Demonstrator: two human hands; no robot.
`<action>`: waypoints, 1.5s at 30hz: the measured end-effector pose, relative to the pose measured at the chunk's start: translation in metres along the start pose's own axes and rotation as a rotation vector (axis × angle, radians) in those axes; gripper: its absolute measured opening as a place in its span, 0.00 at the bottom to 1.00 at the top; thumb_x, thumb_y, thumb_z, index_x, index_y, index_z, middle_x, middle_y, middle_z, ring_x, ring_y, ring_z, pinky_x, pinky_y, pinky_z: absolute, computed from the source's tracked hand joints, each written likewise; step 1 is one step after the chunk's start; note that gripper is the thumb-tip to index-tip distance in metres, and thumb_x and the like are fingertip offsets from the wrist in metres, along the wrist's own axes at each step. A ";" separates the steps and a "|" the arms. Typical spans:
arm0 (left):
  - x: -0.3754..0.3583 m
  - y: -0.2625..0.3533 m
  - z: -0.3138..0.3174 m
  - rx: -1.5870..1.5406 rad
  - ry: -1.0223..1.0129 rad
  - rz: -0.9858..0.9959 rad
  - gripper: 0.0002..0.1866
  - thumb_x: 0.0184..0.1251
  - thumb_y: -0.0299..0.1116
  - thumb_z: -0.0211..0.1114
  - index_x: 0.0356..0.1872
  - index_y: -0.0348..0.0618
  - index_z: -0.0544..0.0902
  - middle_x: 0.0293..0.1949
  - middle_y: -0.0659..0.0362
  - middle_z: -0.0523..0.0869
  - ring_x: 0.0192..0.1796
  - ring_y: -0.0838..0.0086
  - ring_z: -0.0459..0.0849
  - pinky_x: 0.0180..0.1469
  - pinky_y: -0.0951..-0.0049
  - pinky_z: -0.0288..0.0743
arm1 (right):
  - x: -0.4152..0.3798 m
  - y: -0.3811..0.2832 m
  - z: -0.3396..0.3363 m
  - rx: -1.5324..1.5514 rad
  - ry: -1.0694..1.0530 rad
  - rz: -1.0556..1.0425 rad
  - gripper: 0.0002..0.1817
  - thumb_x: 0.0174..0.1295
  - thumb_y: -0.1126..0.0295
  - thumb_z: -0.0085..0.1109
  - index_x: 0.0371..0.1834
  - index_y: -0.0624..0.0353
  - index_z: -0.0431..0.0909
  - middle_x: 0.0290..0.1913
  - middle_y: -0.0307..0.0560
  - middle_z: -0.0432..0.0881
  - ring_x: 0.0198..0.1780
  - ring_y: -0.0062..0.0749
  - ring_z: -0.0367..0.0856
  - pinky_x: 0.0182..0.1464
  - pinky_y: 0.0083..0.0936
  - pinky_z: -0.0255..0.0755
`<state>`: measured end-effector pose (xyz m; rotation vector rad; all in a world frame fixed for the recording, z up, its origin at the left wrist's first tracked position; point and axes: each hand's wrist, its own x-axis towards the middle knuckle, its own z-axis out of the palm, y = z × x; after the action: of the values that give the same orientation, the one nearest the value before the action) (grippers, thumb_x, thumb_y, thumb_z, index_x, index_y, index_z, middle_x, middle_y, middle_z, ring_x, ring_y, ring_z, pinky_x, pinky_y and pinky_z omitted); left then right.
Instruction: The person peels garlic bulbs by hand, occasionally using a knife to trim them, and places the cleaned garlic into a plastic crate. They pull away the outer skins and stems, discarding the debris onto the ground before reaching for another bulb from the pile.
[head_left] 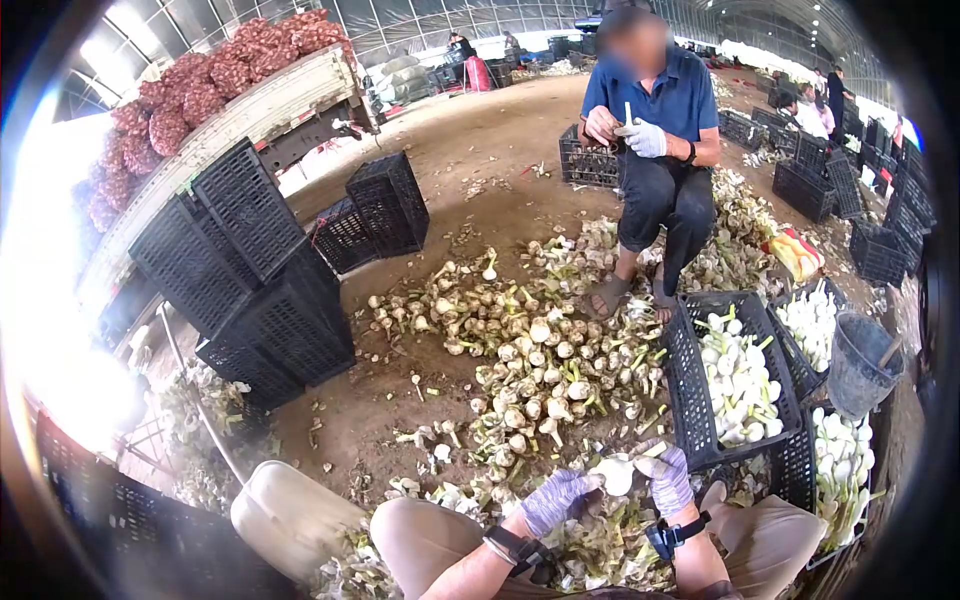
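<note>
Between my two gloved hands, low in the view, is a white garlic bulb [617,476]. The fingers of my left hand [560,497] are closed on its left side. My right hand [668,478] is closed at its upper right, around the stem end. Both gloves are pale purple and white, with a dark band at each wrist. Loose peels [600,545] lie beneath my hands, between my knees. A pile of unpeeled garlic [540,370] spreads over the ground in front. To the right, a black crate [690,400] holds peeled white garlic with green stems.
A person in a blue shirt [660,100] sits opposite, holding garlic. More garlic fills crates at right, near a dark bucket [866,365]. Empty black crates [245,270] are stacked at left, above a pale shovel [290,515]. A trailer [240,110] carries red sacks.
</note>
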<state>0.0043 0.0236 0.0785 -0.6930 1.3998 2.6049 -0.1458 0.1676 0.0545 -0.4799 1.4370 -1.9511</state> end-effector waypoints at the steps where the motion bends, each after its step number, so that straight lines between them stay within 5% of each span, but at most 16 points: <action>1: 0.001 -0.002 -0.001 -0.001 -0.005 -0.003 0.19 0.64 0.44 0.61 0.32 0.34 0.80 0.21 0.58 0.80 0.22 0.73 0.80 0.28 0.74 0.76 | -0.001 -0.001 -0.001 -0.003 0.005 0.001 0.06 0.52 0.71 0.61 0.30 0.62 0.79 0.28 0.40 0.82 0.31 0.21 0.78 0.37 0.18 0.71; 9: 0.003 -0.011 -0.009 -0.021 -0.023 0.049 0.15 0.64 0.38 0.61 0.36 0.32 0.81 0.26 0.60 0.81 0.27 0.78 0.79 0.29 0.75 0.77 | -0.004 -0.019 0.010 -0.096 -0.043 -0.018 0.08 0.51 0.70 0.63 0.32 0.62 0.78 0.29 0.37 0.80 0.33 0.21 0.77 0.39 0.18 0.71; 12: 0.004 -0.016 -0.007 0.331 0.117 0.246 0.11 0.64 0.34 0.61 0.34 0.34 0.83 0.27 0.65 0.82 0.29 0.83 0.76 0.35 0.81 0.70 | -0.004 -0.011 0.015 -0.034 0.040 0.015 0.10 0.53 0.67 0.63 0.34 0.61 0.78 0.27 0.39 0.80 0.27 0.24 0.79 0.29 0.19 0.74; 15: -0.003 -0.015 0.014 0.567 -0.287 0.394 0.10 0.64 0.34 0.60 0.37 0.36 0.82 0.28 0.61 0.83 0.32 0.79 0.77 0.38 0.75 0.71 | 0.003 0.006 0.016 0.274 0.206 0.198 0.10 0.53 0.68 0.62 0.34 0.62 0.78 0.25 0.42 0.80 0.23 0.29 0.79 0.22 0.22 0.74; 17: 0.006 -0.023 0.015 0.885 -0.337 0.315 0.12 0.64 0.38 0.62 0.38 0.38 0.82 0.30 0.57 0.84 0.33 0.76 0.79 0.38 0.72 0.72 | 0.011 0.026 0.003 0.318 0.171 0.191 0.10 0.55 0.67 0.61 0.34 0.62 0.78 0.25 0.44 0.81 0.22 0.33 0.80 0.18 0.25 0.73; 19: 0.005 0.004 0.028 1.276 -0.054 -0.047 0.14 0.64 0.41 0.63 0.38 0.38 0.82 0.28 0.56 0.84 0.30 0.78 0.78 0.35 0.72 0.72 | 0.011 0.026 0.001 0.472 0.172 0.234 0.11 0.56 0.64 0.59 0.33 0.62 0.77 0.25 0.45 0.81 0.22 0.34 0.80 0.17 0.26 0.73; 21: 0.027 -0.029 -0.012 0.916 0.127 0.170 0.16 0.63 0.39 0.64 0.45 0.37 0.81 0.30 0.57 0.84 0.33 0.79 0.81 0.34 0.76 0.74 | 0.010 0.021 -0.002 0.593 0.091 0.311 0.11 0.58 0.63 0.57 0.33 0.60 0.78 0.25 0.44 0.81 0.22 0.33 0.80 0.17 0.26 0.73; 23: 0.012 -0.012 0.000 0.052 0.182 0.280 0.19 0.64 0.34 0.64 0.51 0.32 0.76 0.36 0.57 0.84 0.36 0.74 0.82 0.38 0.75 0.77 | 0.010 0.015 0.000 0.374 0.032 0.189 0.09 0.57 0.66 0.58 0.35 0.59 0.78 0.28 0.43 0.81 0.25 0.32 0.81 0.22 0.25 0.75; 24: 0.014 -0.011 -0.010 -0.173 0.110 0.144 0.21 0.64 0.30 0.62 0.54 0.28 0.72 0.42 0.55 0.82 0.39 0.68 0.83 0.43 0.69 0.80 | 0.006 0.011 0.006 0.388 0.071 0.163 0.07 0.55 0.68 0.60 0.35 0.58 0.78 0.30 0.41 0.81 0.30 0.28 0.81 0.29 0.22 0.76; 33: 0.026 -0.032 -0.024 -0.437 0.152 0.131 0.14 0.62 0.22 0.59 0.49 0.28 0.73 0.42 0.45 0.81 0.41 0.55 0.84 0.45 0.55 0.82 | -0.001 0.012 0.006 0.004 -0.002 -0.017 0.06 0.52 0.74 0.61 0.34 0.61 0.79 0.30 0.36 0.81 0.31 0.18 0.78 0.34 0.16 0.73; 35: 0.024 -0.026 -0.015 -0.479 0.169 0.127 0.15 0.62 0.22 0.59 0.50 0.32 0.73 0.34 0.50 0.83 0.32 0.62 0.84 0.40 0.60 0.82 | -0.002 0.020 0.006 0.206 0.007 0.006 0.06 0.52 0.74 0.62 0.34 0.61 0.79 0.33 0.40 0.81 0.34 0.22 0.79 0.36 0.18 0.75; 37: 0.024 -0.027 -0.018 -0.496 0.005 0.036 0.15 0.63 0.27 0.60 0.49 0.34 0.75 0.31 0.52 0.83 0.31 0.64 0.83 0.36 0.63 0.81 | -0.003 0.017 0.006 0.266 0.040 0.086 0.06 0.52 0.75 0.61 0.34 0.60 0.80 0.35 0.40 0.81 0.36 0.24 0.80 0.39 0.21 0.76; 45: 0.017 -0.028 -0.015 -0.305 0.117 0.018 0.10 0.59 0.29 0.64 0.39 0.33 0.80 0.28 0.55 0.82 0.27 0.68 0.80 0.31 0.69 0.76 | 0.000 0.024 -0.002 0.419 -0.004 0.195 0.06 0.52 0.77 0.60 0.34 0.59 0.80 0.35 0.40 0.82 0.37 0.26 0.80 0.43 0.24 0.76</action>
<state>0.0023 0.0254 0.0426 -0.8846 1.0458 2.8663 -0.1399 0.1642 0.0310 -0.1459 0.9889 -2.0133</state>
